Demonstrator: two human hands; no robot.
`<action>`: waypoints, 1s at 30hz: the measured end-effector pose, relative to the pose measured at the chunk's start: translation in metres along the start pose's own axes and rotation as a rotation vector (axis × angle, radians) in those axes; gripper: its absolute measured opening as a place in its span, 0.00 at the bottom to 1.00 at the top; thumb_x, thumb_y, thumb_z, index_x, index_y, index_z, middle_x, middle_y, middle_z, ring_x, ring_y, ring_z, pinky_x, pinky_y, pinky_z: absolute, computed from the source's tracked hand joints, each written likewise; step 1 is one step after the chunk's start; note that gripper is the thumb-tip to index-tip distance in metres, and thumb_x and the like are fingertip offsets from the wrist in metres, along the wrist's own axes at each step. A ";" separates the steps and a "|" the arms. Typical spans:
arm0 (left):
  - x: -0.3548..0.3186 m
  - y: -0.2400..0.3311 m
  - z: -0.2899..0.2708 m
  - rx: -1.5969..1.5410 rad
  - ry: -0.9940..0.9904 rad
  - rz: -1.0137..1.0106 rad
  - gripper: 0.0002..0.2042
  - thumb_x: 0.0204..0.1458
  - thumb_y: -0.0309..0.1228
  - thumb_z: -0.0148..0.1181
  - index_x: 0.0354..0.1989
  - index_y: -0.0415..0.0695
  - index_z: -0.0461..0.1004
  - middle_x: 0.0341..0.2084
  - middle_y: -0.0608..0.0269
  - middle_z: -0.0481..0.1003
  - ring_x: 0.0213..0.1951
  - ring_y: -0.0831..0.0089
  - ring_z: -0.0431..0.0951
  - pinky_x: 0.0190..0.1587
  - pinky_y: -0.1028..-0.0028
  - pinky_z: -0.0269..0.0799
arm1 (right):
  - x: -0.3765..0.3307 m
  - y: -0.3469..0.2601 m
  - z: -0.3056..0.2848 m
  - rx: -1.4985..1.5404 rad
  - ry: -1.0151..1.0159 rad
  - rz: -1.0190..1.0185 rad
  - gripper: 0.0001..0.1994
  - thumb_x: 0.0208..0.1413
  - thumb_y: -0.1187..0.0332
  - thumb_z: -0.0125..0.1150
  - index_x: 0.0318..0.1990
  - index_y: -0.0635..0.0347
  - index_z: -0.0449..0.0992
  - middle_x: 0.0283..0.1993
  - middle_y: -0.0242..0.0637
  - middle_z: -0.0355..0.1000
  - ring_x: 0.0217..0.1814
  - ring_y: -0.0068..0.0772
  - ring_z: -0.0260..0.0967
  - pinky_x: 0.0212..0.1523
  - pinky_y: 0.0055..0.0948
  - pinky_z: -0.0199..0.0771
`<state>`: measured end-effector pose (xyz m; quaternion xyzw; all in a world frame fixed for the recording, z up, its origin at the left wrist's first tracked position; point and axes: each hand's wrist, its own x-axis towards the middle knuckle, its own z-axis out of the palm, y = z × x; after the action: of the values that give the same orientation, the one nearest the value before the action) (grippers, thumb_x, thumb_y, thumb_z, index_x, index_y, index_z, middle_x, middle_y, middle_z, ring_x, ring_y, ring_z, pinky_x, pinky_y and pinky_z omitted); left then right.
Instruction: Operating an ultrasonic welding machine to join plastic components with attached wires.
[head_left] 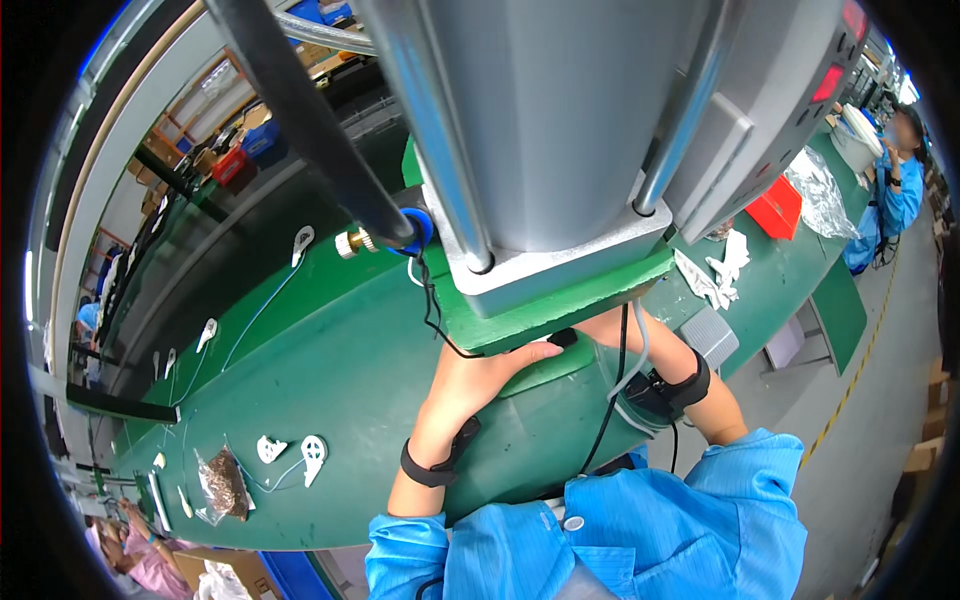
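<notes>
A large grey press machine [570,130] on a green base plate [560,300] fills the upper middle of the view. My left hand [485,375] reaches under the front of the green plate; its thumb lies along the edge near a small black part [563,338]. My right hand is hidden under the plate; only the forearm [665,365] with a black wrist strap [672,390] shows. A black strap also circles my left wrist [432,468]. What the hands hold under the machine is out of sight.
The green bench [330,350] carries white plastic parts [300,450], thin blue wires and a clear bag of dark bits [222,485] at the left. A grey pedal-like box [708,335], white gloves [722,270] and a red bin [775,210] lie to the right. Another person [900,170] sits far right.
</notes>
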<state>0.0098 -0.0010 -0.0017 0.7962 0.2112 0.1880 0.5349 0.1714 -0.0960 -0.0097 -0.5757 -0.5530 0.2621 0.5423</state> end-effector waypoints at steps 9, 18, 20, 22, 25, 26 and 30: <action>0.000 -0.003 -0.001 0.025 -0.014 -0.002 0.21 0.37 0.33 0.69 0.41 0.39 0.71 0.32 0.64 0.74 0.33 0.77 0.74 0.36 0.75 0.71 | 0.004 0.010 -0.003 -0.097 -0.141 -0.020 0.11 0.47 0.74 0.58 0.38 0.69 0.71 0.31 0.40 0.70 0.33 0.28 0.67 0.35 0.28 0.68; 0.002 0.004 0.000 0.052 -0.011 0.023 0.22 0.36 0.31 0.69 0.41 0.38 0.70 0.33 0.62 0.74 0.35 0.74 0.74 0.38 0.74 0.71 | 0.006 0.016 -0.001 -0.032 -0.060 -0.097 0.10 0.47 0.74 0.57 0.38 0.69 0.71 0.31 0.40 0.70 0.32 0.29 0.67 0.35 0.29 0.68; 0.002 0.002 -0.001 0.051 -0.018 0.006 0.22 0.36 0.30 0.69 0.41 0.37 0.70 0.33 0.62 0.74 0.35 0.74 0.74 0.38 0.73 0.71 | 0.005 0.024 0.001 -0.055 -0.088 -0.033 0.10 0.46 0.74 0.57 0.37 0.69 0.71 0.30 0.39 0.71 0.32 0.28 0.67 0.35 0.28 0.68; 0.001 0.000 -0.001 0.030 -0.020 0.003 0.22 0.35 0.30 0.69 0.41 0.37 0.70 0.33 0.62 0.74 0.35 0.74 0.74 0.38 0.73 0.71 | 0.004 0.027 0.002 -0.075 -0.100 0.010 0.10 0.46 0.74 0.57 0.36 0.69 0.71 0.29 0.39 0.71 0.32 0.28 0.66 0.34 0.28 0.68; 0.000 0.003 0.001 -0.027 0.040 0.001 0.18 0.35 0.32 0.68 0.37 0.40 0.73 0.30 0.60 0.76 0.33 0.70 0.75 0.37 0.73 0.68 | 0.004 0.027 0.003 -0.089 -0.085 0.001 0.09 0.45 0.74 0.57 0.36 0.69 0.72 0.29 0.39 0.71 0.31 0.26 0.66 0.34 0.27 0.67; 0.000 0.003 0.000 -0.007 0.018 0.003 0.20 0.35 0.31 0.69 0.38 0.39 0.72 0.31 0.61 0.75 0.33 0.72 0.75 0.37 0.73 0.69 | 0.004 0.026 0.003 -0.090 -0.073 -0.031 0.09 0.45 0.74 0.57 0.36 0.68 0.72 0.29 0.39 0.71 0.31 0.26 0.66 0.33 0.27 0.67; 0.002 0.002 -0.002 0.059 -0.023 0.018 0.23 0.35 0.30 0.69 0.42 0.38 0.70 0.33 0.61 0.74 0.35 0.73 0.74 0.38 0.73 0.71 | 0.001 0.025 0.006 0.000 -0.058 0.090 0.09 0.45 0.73 0.57 0.35 0.67 0.73 0.29 0.40 0.71 0.32 0.29 0.68 0.34 0.28 0.68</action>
<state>0.0109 0.0006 0.0006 0.8155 0.2036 0.1774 0.5119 0.1749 -0.0883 -0.0342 -0.5920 -0.5422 0.3027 0.5137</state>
